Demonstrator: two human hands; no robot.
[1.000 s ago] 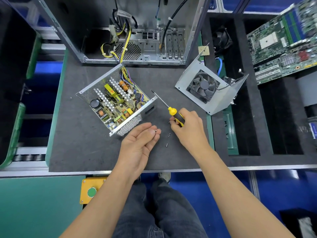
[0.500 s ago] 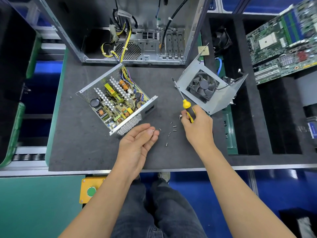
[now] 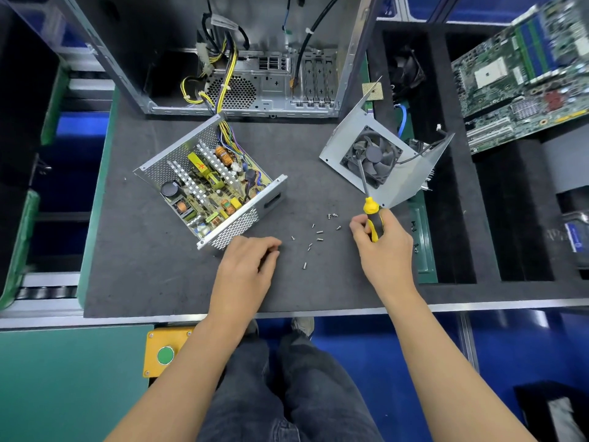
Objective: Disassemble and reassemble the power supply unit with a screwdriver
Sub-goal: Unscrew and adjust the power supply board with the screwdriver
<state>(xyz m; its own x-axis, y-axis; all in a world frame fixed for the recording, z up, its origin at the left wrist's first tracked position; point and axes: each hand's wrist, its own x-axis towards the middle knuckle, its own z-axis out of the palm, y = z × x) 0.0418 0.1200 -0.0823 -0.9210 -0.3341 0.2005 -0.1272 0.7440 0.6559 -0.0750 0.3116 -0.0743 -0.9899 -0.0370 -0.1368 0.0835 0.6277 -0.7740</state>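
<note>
— Where are the hands?

— I see the right hand (image 3: 384,247) curled round the black-and-yellow handle of the screwdriver (image 3: 370,214), shaft tilted up and away over the fan (image 3: 371,161) in the detached cover (image 3: 387,164). The forearm reaches in from the lower right.

— And the left?

— The left hand (image 3: 250,264) is knuckles up, fingers bent down to the grey mat (image 3: 153,266), just beside the near corner of the open power supply unit (image 3: 212,186). I can't tell whether it pinches anything. Loose screws (image 3: 318,239) lie between both hands.
</note>
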